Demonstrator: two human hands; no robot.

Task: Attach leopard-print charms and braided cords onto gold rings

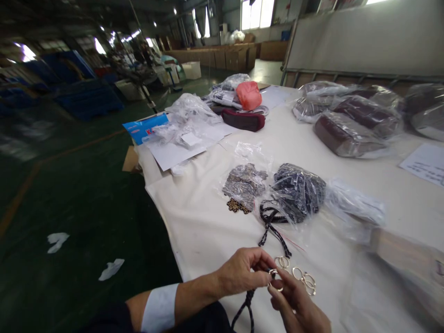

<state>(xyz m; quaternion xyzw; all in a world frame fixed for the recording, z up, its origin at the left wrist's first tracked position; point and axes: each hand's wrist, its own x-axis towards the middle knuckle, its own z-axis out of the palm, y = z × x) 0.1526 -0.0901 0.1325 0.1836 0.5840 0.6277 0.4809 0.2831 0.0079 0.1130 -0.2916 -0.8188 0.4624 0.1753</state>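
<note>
My left hand (243,272) is closed in a pinch on a black patterned cord (247,300), whose knotted length hangs below the fingers over the table's front edge. Between both hands' fingertips sits a gold-coloured metal ring (280,289), pinched by my right hand (300,303). A dark bit, apparently the cord's end, shows at the ring; whether it passes through is unclear. Just beyond the fingers lie several loose gold rings (308,281). Ahead is a clear plastic bag of black cords (298,189), with some cord ends (274,231) spilling out.
Beside the cord bag lies a bag of leopard-patterned pieces (244,185). Plastic-wrapped maroon bags (347,134) stand at the back right. Crumpled plastic (190,113), a blue packet (144,128) and a maroon case (243,120) occupy the far left. The white-covered table (194,222) drops off at left.
</note>
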